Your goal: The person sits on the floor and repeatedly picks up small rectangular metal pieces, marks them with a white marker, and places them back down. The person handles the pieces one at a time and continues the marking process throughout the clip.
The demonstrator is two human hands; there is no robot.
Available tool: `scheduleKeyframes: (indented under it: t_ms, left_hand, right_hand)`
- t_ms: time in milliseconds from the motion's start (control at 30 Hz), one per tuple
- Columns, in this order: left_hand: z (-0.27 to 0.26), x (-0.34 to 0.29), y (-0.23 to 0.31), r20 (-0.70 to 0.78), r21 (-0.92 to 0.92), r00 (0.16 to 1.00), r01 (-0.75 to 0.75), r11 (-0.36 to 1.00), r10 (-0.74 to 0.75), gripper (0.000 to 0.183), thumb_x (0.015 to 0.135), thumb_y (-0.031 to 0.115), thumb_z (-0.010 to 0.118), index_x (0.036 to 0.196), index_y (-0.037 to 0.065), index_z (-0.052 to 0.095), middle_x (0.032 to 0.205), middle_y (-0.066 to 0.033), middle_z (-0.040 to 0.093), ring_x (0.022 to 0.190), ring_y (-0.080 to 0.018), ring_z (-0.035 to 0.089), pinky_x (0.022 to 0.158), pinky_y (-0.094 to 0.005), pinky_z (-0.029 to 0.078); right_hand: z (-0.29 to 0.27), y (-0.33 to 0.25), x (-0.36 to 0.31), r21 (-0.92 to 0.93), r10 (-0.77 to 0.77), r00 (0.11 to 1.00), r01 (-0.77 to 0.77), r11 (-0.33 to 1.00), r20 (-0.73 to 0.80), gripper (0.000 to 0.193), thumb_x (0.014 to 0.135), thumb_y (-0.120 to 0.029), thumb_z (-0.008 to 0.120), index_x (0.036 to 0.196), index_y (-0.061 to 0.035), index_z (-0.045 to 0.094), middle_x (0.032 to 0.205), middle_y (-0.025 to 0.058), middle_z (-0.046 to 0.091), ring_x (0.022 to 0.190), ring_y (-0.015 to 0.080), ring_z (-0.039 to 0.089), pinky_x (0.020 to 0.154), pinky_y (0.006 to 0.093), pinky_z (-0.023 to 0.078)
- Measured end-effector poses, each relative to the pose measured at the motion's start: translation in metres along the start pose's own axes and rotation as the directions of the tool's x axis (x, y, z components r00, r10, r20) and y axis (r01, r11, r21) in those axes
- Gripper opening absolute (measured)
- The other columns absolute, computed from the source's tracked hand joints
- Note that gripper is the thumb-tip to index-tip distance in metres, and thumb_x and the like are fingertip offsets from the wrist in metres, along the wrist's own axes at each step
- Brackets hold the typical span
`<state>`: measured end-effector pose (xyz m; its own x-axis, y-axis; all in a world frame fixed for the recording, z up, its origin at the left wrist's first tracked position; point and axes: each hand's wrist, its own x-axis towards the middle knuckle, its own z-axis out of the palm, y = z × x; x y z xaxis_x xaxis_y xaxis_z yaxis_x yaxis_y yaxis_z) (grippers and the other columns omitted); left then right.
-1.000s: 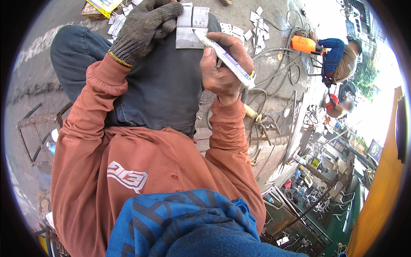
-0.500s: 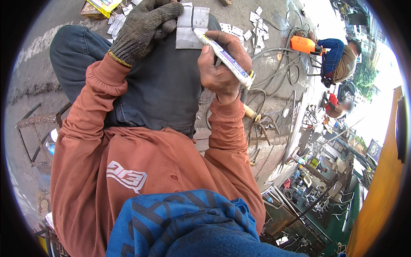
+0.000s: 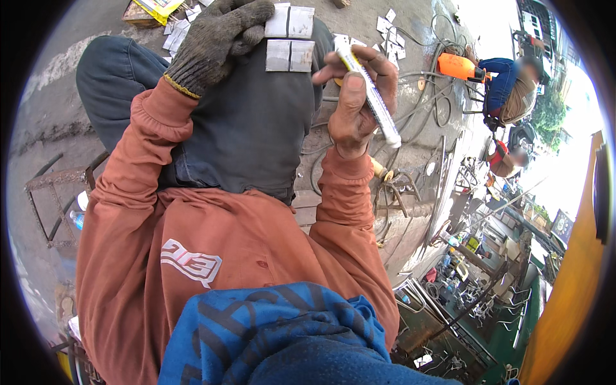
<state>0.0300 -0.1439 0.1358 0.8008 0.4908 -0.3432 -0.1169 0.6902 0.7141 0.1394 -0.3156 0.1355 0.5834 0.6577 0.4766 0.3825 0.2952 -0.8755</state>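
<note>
Two small grey square plates lie on my dark-trousered knee, the near plate [image 3: 278, 56] just below the far plate [image 3: 277, 23]. A dark line runs down the middle of each, and a narrow gap separates them. My left hand [image 3: 221, 48], in a dark knitted glove, rests at their left edge with its fingers curled; whatever they hold is hidden. To the right of the plates, my bare right hand [image 3: 359, 96] grips a white marker pen [image 3: 371, 96] with yellow and blue print. The pen is tilted, its tip pointing up-left, clear of the plates.
Loose plates [image 3: 393, 42] lie on the ground beyond my right hand, and more plates [image 3: 176, 40] at the far left near a yellow packet [image 3: 157, 8]. Cables [image 3: 443, 96] coil at the right beside an orange object [image 3: 457, 66]. People sit farther right. A metal frame [image 3: 61, 199] stands left.
My right hand has drawn the marker pen off the near plate, moving right and turning. The near plate now shows a full dark line. My left hand has hardly moved.
</note>
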Motion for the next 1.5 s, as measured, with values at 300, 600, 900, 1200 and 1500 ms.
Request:
scheduleKeyframes:
  t_ms: [300,600,900,1200,1500]
  left_hand:
    - [-0.12,0.045,0.061,-0.048,-0.129,0.892,-0.452,0.883,0.45,0.014,0.105,0.015,0.059,0.092,0.016,0.056,0.064,0.0115,0.04,0.049,0.0014,0.036,0.041,-0.0159,0.028]
    - [-0.26,0.054,0.099,-0.134,-0.085,0.898,-0.432,0.898,0.42,0.013,0.101,0.008,0.063,0.111,0.0,0.063,0.073,0.0008,0.052,0.057,-0.0059,0.043,0.049,-0.0187,0.035]
    - [-0.245,0.052,0.095,-0.348,0.11,0.805,-0.475,0.873,0.481,0.012,0.1,0.004,0.064,0.111,0.0,0.064,0.074,0.0001,0.052,0.058,-0.0058,0.043,0.049,-0.0194,0.035]
    - [-0.244,0.062,0.098,-0.363,0.173,0.83,-0.387,0.906,0.424,0.01,0.102,0.009,0.064,0.11,0.004,0.062,0.072,0.002,0.051,0.055,-0.0049,0.04,0.048,-0.0186,0.034]
    - [-0.211,0.061,0.078,-0.429,0.166,0.752,-0.479,0.862,0.501,0.019,0.097,0.007,0.07,0.114,0.008,0.062,0.087,-0.002,0.063,0.059,-0.0044,0.05,0.043,-0.0196,0.037]
  right_hand:
    - [0.008,-0.009,-0.003,-0.715,-0.098,0.955,0.274,0.643,0.279,0.036,0.08,0.002,0.075,0.113,-0.0038,0.065,0.102,0.0122,0.068,0.095,0.0308,0.064,0.086,0.0401,0.052]
    - [-0.079,0.14,0.035,-0.065,0.394,0.869,-0.43,0.9,-0.299,0.029,0.094,-0.009,0.068,0.118,0.0032,0.059,0.09,0.0111,0.067,0.075,0.0157,0.068,0.068,0.029,0.063]
    - [0.03,0.301,0.0,-0.09,0.43,0.901,-0.425,0.901,0.05,0.023,0.093,-0.014,0.067,0.113,-0.0033,0.066,0.097,0.0129,0.072,0.09,0.0275,0.068,0.084,0.0377,0.054]
    - [-0.041,0.318,0.005,-0.717,0.496,0.822,-0.524,0.46,-0.282,0.05,0.083,-0.02,0.073,0.13,-0.0156,0.057,0.105,0.0202,0.073,0.102,0.0428,0.069,0.09,0.0504,0.052]
    - [0.001,0.321,0.04,-0.912,0.654,0.73,-0.381,0.149,-0.198,0.068,0.071,-0.023,0.08,0.13,-0.02,0.047,0.125,0.0124,0.064,0.128,0.0318,0.055,0.105,0.0531,0.038]
